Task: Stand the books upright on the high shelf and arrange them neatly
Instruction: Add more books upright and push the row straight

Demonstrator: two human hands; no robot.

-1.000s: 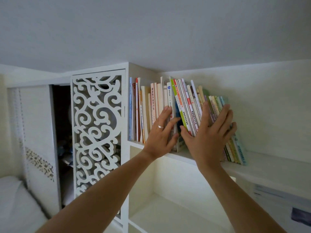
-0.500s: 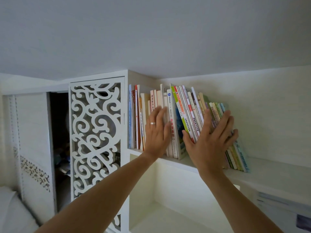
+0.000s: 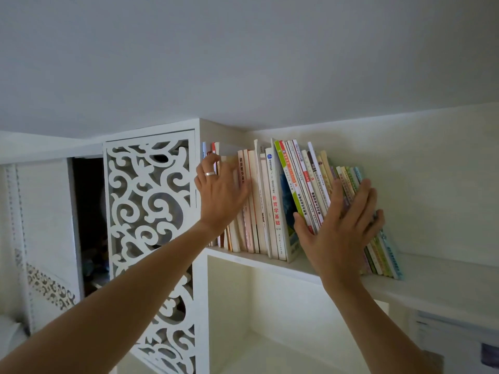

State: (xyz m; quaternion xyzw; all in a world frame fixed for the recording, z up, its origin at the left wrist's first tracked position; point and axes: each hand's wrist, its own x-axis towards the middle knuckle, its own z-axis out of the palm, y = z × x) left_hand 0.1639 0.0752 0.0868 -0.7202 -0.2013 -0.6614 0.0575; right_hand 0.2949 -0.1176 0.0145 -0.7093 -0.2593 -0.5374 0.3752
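A row of books stands on the high white shelf (image 3: 432,287) just under the ceiling. The left books (image 3: 266,201) stand nearly upright against the cabinet side. The right books (image 3: 305,184) lean to the left, their bottoms splayed out to the right. My left hand (image 3: 218,193), with a ring on it, lies over the spines of the leftmost books, fingertips curled at their tops. My right hand (image 3: 343,225) presses flat, fingers straight, against the leaning right books and hides their lower spines.
A white fretwork cabinet door (image 3: 151,217) stands just left of the books, with a dark open gap (image 3: 87,225) beside it. Below the shelf is an open white compartment (image 3: 270,319). The shelf runs on bare to the right. The ceiling is close above the books.
My left hand has slid left and up along the spines, from the middle of the row to the leftmost books. My right hand stays pressed on the leaning books.
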